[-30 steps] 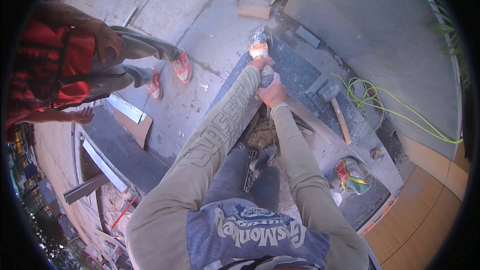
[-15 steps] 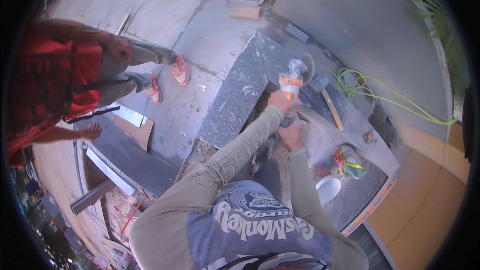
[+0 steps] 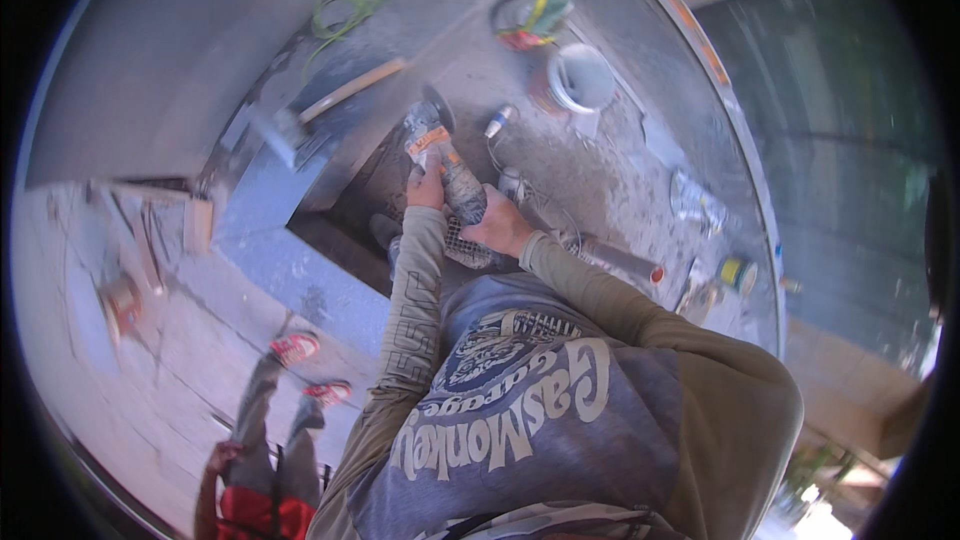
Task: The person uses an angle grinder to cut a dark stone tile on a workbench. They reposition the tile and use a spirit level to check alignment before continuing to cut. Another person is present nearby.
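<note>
Both my hands hold a grey angle grinder point(image 3: 447, 166) with an orange label, its disc end pointing away from me over a dark stone slab point(image 3: 300, 190). My left hand point(image 3: 426, 187) grips the front of the grinder's body. My right hand point(image 3: 503, 227) wraps the rear of the handle. The grinder's disc point(image 3: 436, 106) sits near the slab's edge; whether it touches the stone I cannot tell.
A hammer with a wooden handle point(image 3: 330, 100) lies on the slab. A green cord point(image 3: 350, 0) coils beyond it. A white bucket point(image 3: 580, 78), a tube point(image 3: 497, 121) and small containers stand on the dusty floor. Another person in red shoes point(image 3: 296, 348) stands at lower left.
The view has swung sharply, so the slab and grinder now sit upper centre and the other person has shifted to lower left. Both hands have stayed on the grinder.
</note>
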Available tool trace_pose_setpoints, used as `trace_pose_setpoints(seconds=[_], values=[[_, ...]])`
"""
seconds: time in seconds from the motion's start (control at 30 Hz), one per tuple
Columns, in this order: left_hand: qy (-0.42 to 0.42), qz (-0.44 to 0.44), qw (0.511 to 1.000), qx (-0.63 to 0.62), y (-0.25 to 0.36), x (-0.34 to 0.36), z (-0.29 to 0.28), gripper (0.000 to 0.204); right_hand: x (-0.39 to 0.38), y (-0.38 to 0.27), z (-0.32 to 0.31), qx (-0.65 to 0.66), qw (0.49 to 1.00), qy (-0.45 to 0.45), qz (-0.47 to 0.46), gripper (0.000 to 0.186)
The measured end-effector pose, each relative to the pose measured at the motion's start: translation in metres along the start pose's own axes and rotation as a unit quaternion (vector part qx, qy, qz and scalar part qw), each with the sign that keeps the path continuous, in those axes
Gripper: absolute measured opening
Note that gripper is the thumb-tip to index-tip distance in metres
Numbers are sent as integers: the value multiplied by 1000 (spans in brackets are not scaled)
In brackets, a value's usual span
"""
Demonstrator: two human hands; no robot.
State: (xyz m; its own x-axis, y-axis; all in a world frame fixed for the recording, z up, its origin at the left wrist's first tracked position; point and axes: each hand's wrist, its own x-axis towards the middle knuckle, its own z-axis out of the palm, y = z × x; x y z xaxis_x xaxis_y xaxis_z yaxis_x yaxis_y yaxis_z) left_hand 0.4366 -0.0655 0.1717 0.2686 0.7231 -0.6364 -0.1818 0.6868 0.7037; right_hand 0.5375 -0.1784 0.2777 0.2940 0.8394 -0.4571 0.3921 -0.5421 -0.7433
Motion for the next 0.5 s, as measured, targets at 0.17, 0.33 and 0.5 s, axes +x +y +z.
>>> trace_pose_setpoints(seconds=[0.17,0.33,0.5], values=[[-10,-158,985,73,-58,26,110,80,-1,74,-92,-2,994,58,91,68],[-49,-187,957,217,-140,21,235,69,13,163,-190,-54,981,24,185,74],[-23,-316,936,152,-203,63,332,49,33,242,-269,-27,986,37,161,80]])
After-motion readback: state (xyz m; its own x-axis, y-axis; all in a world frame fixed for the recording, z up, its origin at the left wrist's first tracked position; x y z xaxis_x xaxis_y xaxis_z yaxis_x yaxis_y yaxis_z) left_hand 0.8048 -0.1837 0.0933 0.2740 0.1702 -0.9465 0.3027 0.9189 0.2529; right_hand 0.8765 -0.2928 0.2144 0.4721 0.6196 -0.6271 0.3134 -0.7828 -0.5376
